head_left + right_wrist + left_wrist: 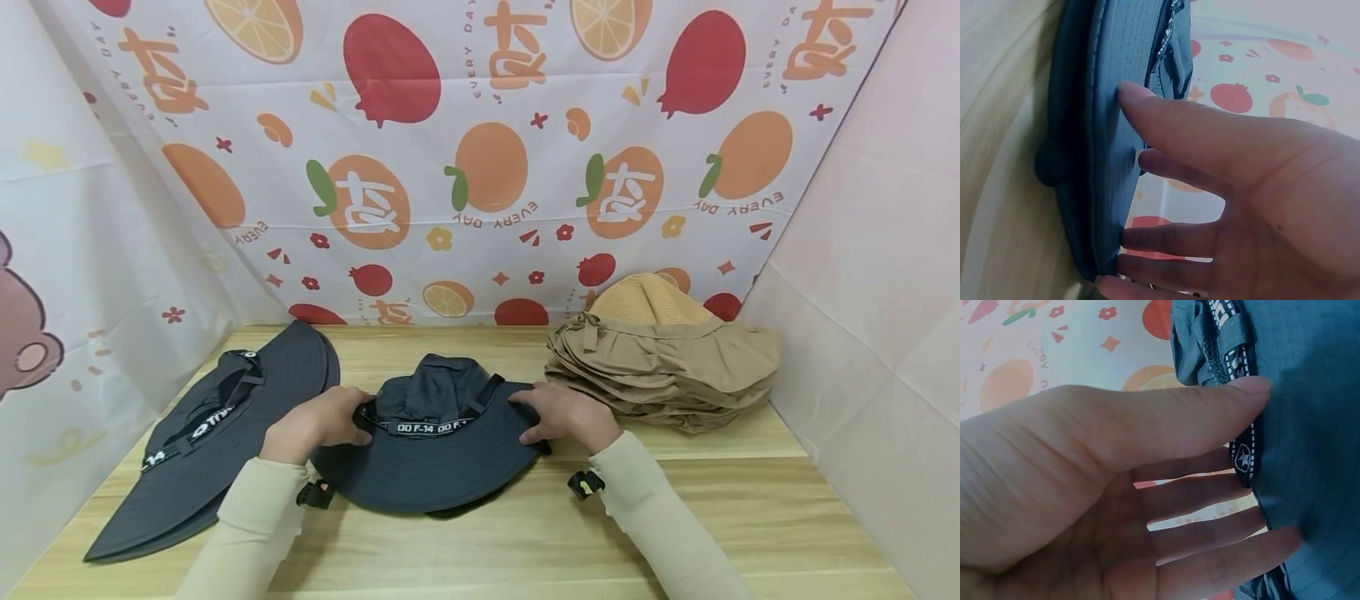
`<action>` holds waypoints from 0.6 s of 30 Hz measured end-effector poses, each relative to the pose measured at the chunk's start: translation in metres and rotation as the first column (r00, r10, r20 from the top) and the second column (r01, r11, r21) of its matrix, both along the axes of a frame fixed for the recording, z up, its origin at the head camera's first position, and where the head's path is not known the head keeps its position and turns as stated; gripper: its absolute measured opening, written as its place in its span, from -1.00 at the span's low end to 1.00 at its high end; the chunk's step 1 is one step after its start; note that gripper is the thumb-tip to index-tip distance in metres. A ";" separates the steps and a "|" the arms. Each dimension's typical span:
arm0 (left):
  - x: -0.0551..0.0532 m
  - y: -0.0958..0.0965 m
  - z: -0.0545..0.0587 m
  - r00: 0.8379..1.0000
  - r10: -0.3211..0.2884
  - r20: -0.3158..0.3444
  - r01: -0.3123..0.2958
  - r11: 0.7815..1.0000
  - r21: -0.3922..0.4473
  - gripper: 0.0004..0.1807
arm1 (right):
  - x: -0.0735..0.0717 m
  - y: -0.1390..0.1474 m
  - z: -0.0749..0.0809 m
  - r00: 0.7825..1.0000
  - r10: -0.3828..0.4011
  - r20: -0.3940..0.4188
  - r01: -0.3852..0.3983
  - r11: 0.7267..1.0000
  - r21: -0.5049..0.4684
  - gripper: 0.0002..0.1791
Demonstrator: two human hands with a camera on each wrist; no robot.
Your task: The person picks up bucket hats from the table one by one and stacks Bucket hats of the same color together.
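Observation:
A dark wide-brimmed bucket hat (431, 471) with a lettered band lies in the middle of the table, crown toward the back. A second dark edge shows beneath its brim. My left hand (318, 423) is at the hat's left side; in the left wrist view its thumb (1197, 419) touches the brim beside the band, and its fairly straight fingers reach the hat. On the right side my right hand (573, 414) touches the brim. Its thumb (1166, 115) lies on the brim's face, while the other fingers, spread and nearly straight, meet the brim farther along.
More dark hats (258, 425) with lettered bands lie stacked at the left. A pile of khaki hats (667, 367) stands at the back right, a yellowish woven crown (641, 300) showing behind. Fruit-printed cloth (495, 250) hangs at the table's back edge; pale sheets border both sides.

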State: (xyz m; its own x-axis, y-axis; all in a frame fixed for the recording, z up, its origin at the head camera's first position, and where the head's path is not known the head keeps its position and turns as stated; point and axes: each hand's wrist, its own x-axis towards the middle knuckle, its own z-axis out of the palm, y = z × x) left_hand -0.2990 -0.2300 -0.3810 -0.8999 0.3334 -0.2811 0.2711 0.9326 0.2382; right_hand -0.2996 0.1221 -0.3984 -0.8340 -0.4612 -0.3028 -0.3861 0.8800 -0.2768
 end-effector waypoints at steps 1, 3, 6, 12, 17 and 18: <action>0.000 0.000 0.001 1.000 -0.002 0.002 0.002 1.000 0.000 -0.27 | 0.000 0.000 0.000 1.000 -0.003 0.002 0.003 1.000 0.000 -0.26; 0.001 -0.001 0.003 1.000 -0.002 0.006 0.002 1.000 0.004 -0.27 | 0.001 0.001 0.000 1.000 -0.007 0.005 0.007 1.000 -0.004 -0.26; 0.003 -0.003 0.007 1.000 -0.004 0.008 0.004 1.000 0.017 -0.27 | 0.002 0.001 0.001 1.000 -0.015 0.008 0.015 1.000 -0.012 -0.25; 0.005 -0.015 0.013 1.000 -0.009 -0.003 0.009 0.999 0.044 -0.28 | 0.003 0.000 0.002 1.000 -0.026 0.010 0.026 1.000 -0.016 -0.24; 0.005 -0.024 0.019 0.999 -0.022 -0.025 0.024 0.997 0.067 -0.27 | 0.003 0.001 0.002 0.999 -0.037 0.004 0.037 0.999 -0.016 -0.23; 0.005 -0.027 0.021 0.999 -0.024 -0.035 0.027 0.997 0.071 -0.26 | 0.003 0.001 0.002 0.999 -0.040 0.004 0.040 0.999 -0.015 -0.23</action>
